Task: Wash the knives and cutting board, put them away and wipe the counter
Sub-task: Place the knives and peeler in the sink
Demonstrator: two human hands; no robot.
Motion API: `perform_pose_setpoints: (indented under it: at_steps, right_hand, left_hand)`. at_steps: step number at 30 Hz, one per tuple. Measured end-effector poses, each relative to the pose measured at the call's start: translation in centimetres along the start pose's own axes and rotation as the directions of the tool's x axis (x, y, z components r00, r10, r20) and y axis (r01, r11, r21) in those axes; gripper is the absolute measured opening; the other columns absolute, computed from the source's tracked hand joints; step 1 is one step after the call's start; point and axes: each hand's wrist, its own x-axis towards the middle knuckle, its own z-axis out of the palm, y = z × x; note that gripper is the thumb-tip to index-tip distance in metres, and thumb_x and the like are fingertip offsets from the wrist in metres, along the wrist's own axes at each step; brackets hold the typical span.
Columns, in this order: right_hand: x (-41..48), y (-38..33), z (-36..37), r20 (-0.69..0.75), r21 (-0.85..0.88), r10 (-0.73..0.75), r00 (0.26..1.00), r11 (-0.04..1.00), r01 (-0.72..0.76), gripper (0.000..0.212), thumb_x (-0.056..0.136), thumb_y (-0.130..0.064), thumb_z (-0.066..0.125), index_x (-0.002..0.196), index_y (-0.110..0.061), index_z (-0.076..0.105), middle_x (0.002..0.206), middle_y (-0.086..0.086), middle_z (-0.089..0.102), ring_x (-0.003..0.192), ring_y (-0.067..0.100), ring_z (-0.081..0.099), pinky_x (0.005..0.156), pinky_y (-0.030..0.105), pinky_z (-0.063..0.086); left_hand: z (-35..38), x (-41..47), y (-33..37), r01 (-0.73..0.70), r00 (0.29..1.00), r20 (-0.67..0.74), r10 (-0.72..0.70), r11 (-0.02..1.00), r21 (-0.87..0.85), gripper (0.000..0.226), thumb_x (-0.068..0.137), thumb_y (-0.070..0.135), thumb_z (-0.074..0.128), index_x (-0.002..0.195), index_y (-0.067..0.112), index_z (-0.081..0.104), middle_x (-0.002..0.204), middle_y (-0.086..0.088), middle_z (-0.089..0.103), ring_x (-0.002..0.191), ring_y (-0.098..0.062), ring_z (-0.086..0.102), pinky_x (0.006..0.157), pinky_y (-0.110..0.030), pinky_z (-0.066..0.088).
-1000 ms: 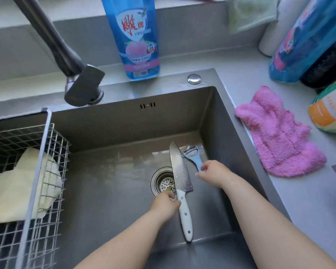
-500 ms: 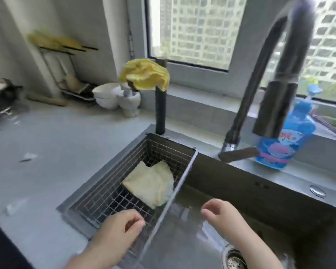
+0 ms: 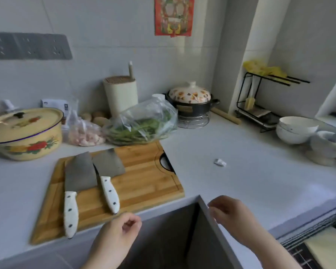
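Observation:
A bamboo cutting board [image 3: 144, 183] lies on the pale counter [image 3: 250, 181]. Two cleavers with white riveted handles rest on it side by side: the left cleaver [image 3: 74, 183] and the right cleaver [image 3: 107, 171], handles towards me. My left hand [image 3: 118, 237] hovers just below the board's near edge, fingers loosely curled and holding nothing. My right hand [image 3: 231, 218] hangs over the counter's front corner, fingers loosely curled, also holding nothing. A cream knife block [image 3: 121, 94] stands at the back wall.
A yellow enamel pot [image 3: 25, 134], a bag of greens [image 3: 142, 125] and a small bag of pale pieces [image 3: 85, 134] crowd behind the board. A clay pot [image 3: 190, 101], a black rack [image 3: 260, 101] and white bowls [image 3: 295, 129] sit to the right. A paper scrap [image 3: 220, 162] lies on the counter.
My view has swung left from the sink to the counter with the board. Both hands have left the knife and peeler in the sink and now hold nothing.

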Motion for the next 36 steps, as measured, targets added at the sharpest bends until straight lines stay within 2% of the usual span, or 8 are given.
perform_pose_setpoints:
  at_steps: [7, 9, 11, 16, 19, 24, 28, 36]
  right_hand:
    - [4.8, -6.0, 8.7, 0.117, -0.051, -0.059, 0.991, 0.997, 0.065, 0.018, 0.091, -0.027, 0.05, 0.109, -0.026, 0.054, 0.088, -0.018, 0.054, 0.079, -0.002, 0.051, 0.063, 0.008, 0.04]
    - [5.7, -7.7, 10.4, 0.123, -0.056, -0.088, 0.988, 0.994, 0.095, 0.025, 0.092, -0.027, 0.05, 0.117, -0.023, 0.053, 0.086, -0.018, 0.051, 0.079, 0.0, 0.049, 0.066, 0.011, 0.04]
    - [6.2, -9.3, 12.4, 0.127, -0.069, -0.126, 0.984, 0.988, 0.136, 0.033, 0.093, -0.027, 0.049, 0.125, -0.02, 0.051, 0.097, -0.011, 0.054, 0.087, 0.005, 0.049, 0.072, 0.012, 0.039]
    - [6.5, -12.6, 16.9, 0.164, -0.133, -0.212, 0.963, 0.963, 0.235, 0.048, 0.092, -0.038, 0.048, 0.136, -0.021, 0.04, 0.131, -0.005, 0.048, 0.116, 0.012, 0.046, 0.093, 0.02, 0.04]
    - [7.6, -13.9, 18.2, 0.154, -0.174, -0.192, 0.969, 0.96, 0.218, 0.054, 0.091, -0.041, 0.048, 0.139, -0.02, 0.033, 0.134, -0.003, 0.045, 0.123, 0.015, 0.043, 0.097, 0.025, 0.04]
    - [8.3, -15.0, 19.1, 0.244, -0.279, -0.153, 0.958, 0.935, 0.221, 0.055, 0.089, -0.03, 0.054, 0.137, -0.017, 0.031, 0.133, 0.002, 0.043, 0.122, 0.02, 0.039, 0.102, 0.029, 0.036]
    - [9.2, -16.2, 19.5, 0.291, -0.322, -0.065, 0.955, 0.933, 0.162, 0.056, 0.087, -0.016, 0.05, 0.138, -0.014, 0.026, 0.134, 0.006, 0.039, 0.124, 0.025, 0.038, 0.102, 0.032, 0.035]
    - [10.1, -17.5, 20.5, 0.264, -0.429, 0.053, 0.963, 0.901, 0.068, 0.041, 0.091, -0.027, 0.047, 0.126, -0.01, 0.032, 0.127, 0.008, 0.045, 0.114, 0.028, 0.052, 0.082, 0.032, 0.044]
  left_hand:
    - [-7.8, 3.8, -5.6, 0.067, 0.965, -0.261, -0.023, 0.985, 0.159, 0.026, 0.083, 0.02, 0.062, 0.07, 0.041, 0.054, 0.093, 0.011, 0.058, 0.105, -0.021, 0.055, 0.084, -0.031, 0.041]
    - [-8.5, 4.3, -6.3, 0.153, 0.962, -0.268, -0.057, 0.923, 0.353, 0.019, 0.084, 0.035, 0.059, 0.103, 0.039, 0.06, 0.13, 0.004, 0.045, 0.129, -0.021, 0.035, 0.1, -0.032, 0.032]
    - [-8.3, 4.5, -7.0, 0.26, 0.963, -0.202, -0.179, 0.818, 0.514, 0.053, 0.085, 0.054, 0.047, 0.135, 0.037, 0.036, 0.153, 0.005, 0.01, 0.14, -0.018, 0.011, 0.111, -0.031, 0.019]
    - [-7.4, 4.3, -7.7, 0.264, 0.954, -0.25, -0.163, 0.852, 0.452, 0.065, 0.084, 0.041, 0.058, 0.141, 0.022, 0.034, 0.155, -0.005, 0.007, 0.138, -0.027, 0.024, 0.112, -0.038, 0.026]
    - [-8.2, 4.6, -7.5, 0.276, 0.959, -0.205, -0.196, 0.808, 0.521, 0.058, 0.095, 0.037, 0.039, 0.145, 0.028, 0.013, 0.155, 0.002, -0.01, 0.14, -0.019, 0.017, 0.109, -0.026, 0.025]
    - [-9.8, 6.1, -7.5, 0.359, 0.93, -0.228, -0.29, 0.852, 0.381, 0.074, 0.087, 0.01, 0.054, 0.145, 0.018, 0.009, 0.153, -0.01, 0.009, 0.132, -0.027, 0.032, 0.101, -0.03, 0.038]
    - [-10.5, 7.1, -8.6, 0.439, 0.878, -0.222, -0.425, 0.898, 0.02, 0.079, 0.076, -0.006, 0.059, 0.142, 0.014, 0.021, 0.14, -0.012, 0.034, 0.119, -0.032, 0.042, 0.09, -0.038, 0.043]
    - [-12.3, 7.9, -9.9, 0.493, 0.826, -0.124, -0.549, 0.812, -0.311, 0.027, 0.082, 0.001, 0.052, 0.108, 0.006, 0.045, 0.081, -0.009, 0.049, 0.069, -0.021, 0.045, 0.059, -0.028, 0.033]
